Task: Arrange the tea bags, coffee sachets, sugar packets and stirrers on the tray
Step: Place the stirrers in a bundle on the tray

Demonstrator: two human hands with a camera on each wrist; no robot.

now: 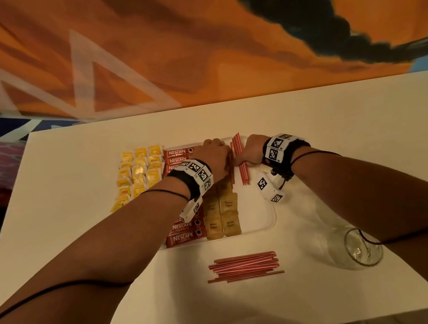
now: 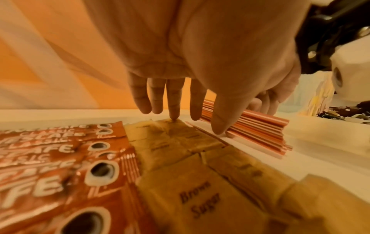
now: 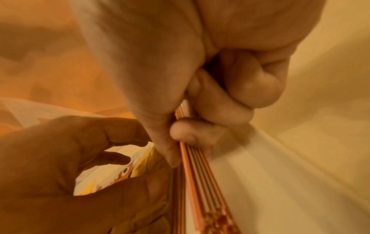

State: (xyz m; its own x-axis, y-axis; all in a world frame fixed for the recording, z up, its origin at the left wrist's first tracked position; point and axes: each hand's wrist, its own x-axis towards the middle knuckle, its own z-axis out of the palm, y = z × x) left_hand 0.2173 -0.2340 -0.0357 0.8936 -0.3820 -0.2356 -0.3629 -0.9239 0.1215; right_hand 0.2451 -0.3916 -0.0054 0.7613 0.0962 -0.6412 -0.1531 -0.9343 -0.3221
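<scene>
Both hands work at the far part of the tray (image 1: 269, 209), which serves as the landmark on the white table (image 1: 80, 211). Left hand (image 1: 213, 153) hangs palm-down over the tray with its fingers (image 2: 174, 102) straight and spread; one fingertip touches the far sugar packets (image 2: 180, 137), and the thumb rests against the near side of the stirrer bundle (image 2: 258, 126). It grips nothing. Right hand (image 1: 251, 149) has its fingers curled round that same bundle (image 3: 192, 158), pinching the red-and-white sticks between thumb and fingertips; the bundle (image 1: 240, 160) lies lengthwise on the tray's right half, just right of the sugar.

Sugar packets (image 1: 221, 216), brown, lie in two columns down the tray's middle, touching one another. Coffee sachets (image 1: 186, 233), red, are stacked in a column along the tray's left side, touching the sugar column. Tea bags (image 1: 139, 173), yellow, lie in rows just left of the sachets; whether they sit on the tray or beside it cannot be told.

Loose stirrers (image 1: 244, 266) lie in a crosswise heap on the table, in front of the tray's near edge and apart from it. A clear glass (image 1: 361, 247) lies on its side to the right of that heap, near the tray's near right corner.
</scene>
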